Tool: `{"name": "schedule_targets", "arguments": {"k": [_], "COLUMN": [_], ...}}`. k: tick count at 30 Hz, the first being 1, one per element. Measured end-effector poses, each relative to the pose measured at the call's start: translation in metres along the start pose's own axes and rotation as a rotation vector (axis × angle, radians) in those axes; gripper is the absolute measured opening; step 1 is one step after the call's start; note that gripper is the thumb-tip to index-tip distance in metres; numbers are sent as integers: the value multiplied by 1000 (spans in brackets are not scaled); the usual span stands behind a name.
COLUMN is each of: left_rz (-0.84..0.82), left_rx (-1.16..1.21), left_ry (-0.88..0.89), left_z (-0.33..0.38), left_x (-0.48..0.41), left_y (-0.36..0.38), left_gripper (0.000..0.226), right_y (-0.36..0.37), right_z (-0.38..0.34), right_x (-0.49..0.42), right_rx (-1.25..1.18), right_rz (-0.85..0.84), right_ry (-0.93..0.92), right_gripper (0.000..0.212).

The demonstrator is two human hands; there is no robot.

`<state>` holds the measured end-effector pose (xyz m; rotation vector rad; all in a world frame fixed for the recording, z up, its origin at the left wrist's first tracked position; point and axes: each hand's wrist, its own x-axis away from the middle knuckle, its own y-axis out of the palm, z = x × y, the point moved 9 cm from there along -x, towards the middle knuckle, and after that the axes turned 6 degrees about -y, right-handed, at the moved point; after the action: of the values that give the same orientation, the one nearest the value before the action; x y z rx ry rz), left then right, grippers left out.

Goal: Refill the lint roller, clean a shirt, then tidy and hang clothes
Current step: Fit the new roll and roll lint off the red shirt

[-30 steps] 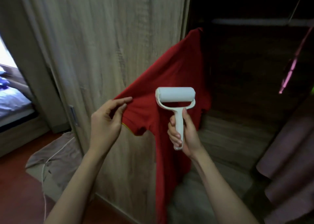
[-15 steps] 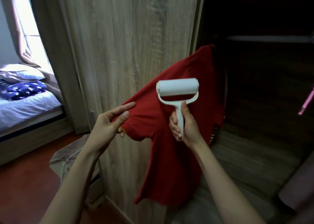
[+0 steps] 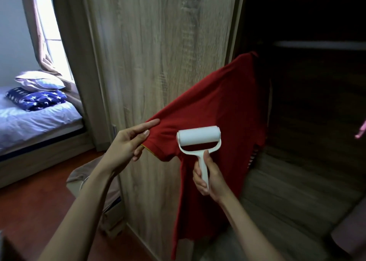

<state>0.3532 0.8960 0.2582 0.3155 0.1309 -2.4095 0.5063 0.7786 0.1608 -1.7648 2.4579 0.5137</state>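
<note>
Moved: the lint roller [image 3: 199, 139] sits lower on the red shirt [image 3: 223, 106] than half a second ago, down from the upper chest to just beside the sleeve seam. The left hand [image 3: 126, 145] holds the sleeve out much as before.
Left hand: it pinches the sleeve hem between thumb and fingers, forefinger straight along the top edge, and draws the cloth taut to the left.
Right hand: the right hand [image 3: 208, 178] is wrapped round the roller's white handle, thumb up the stem. The roll lies against the fabric.
Shirt: it hangs by its top at the edge of the open wardrobe [image 3: 316, 102], in front of the wooden door [image 3: 158, 53]. What carries it is hidden.
Done: the roll looks white and full, so the refill is probably finished.
In hand: cleaning the shirt, now around the sleeve and underarm.
Left: likely the rest of the shirt, then the tidying and hanging. The brown cloth [image 3: 83, 177] heaped on the floor seems to await that.
Wardrobe contents: the compartment is dark. A pale rail [image 3: 320, 44] crosses near the top, a pink thing [image 3: 361, 130], perhaps a hanger, shows at the right edge, and mauve fabric [image 3: 348, 233] lies low on the right. The rest cannot be made out.
Floor: the brown cloth drapes over something boxy; whether that is a container cannot be told.
</note>
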Motion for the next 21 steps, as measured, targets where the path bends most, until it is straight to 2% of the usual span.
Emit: {"name": "schedule_targets", "arguments": {"k": [6, 9, 12, 14, 16, 18, 20, 21], "left_rz": [32, 44, 64, 77, 81, 87, 90, 92], "left_rx": [-35, -62, -83, -92, -95, -97, -101, -105], "left_ry": [23, 25, 27, 26, 28, 31, 38, 39], "left_z": [5, 5, 4, 5, 6, 7, 8, 8], "left_x": [0, -1, -2, -2, -3, -2, -1, 0], "left_y": [0, -1, -1, -1, 0, 0, 1, 1], "left_gripper": [34, 34, 35, 34, 34, 34, 34, 34], "right_y": [3, -16, -32, -39, -39, -39, -38, -42], "right_z": [-81, -28, 14, -23, -81, -101, -66, -40], "right_x": [-50, -21, 10, -6, -32, -43, -30, -20], "right_rx": [5, 76, -79, -205, -307, -409, -521, -569], "right_rz": [-43, -12, -10, 5, -71, -175, -281, -282], "right_ry": [-115, -41, 31, -27, -98, -104, -5, 38], "right_gripper": [70, 70, 68, 63, 62, 63, 62, 62]}}
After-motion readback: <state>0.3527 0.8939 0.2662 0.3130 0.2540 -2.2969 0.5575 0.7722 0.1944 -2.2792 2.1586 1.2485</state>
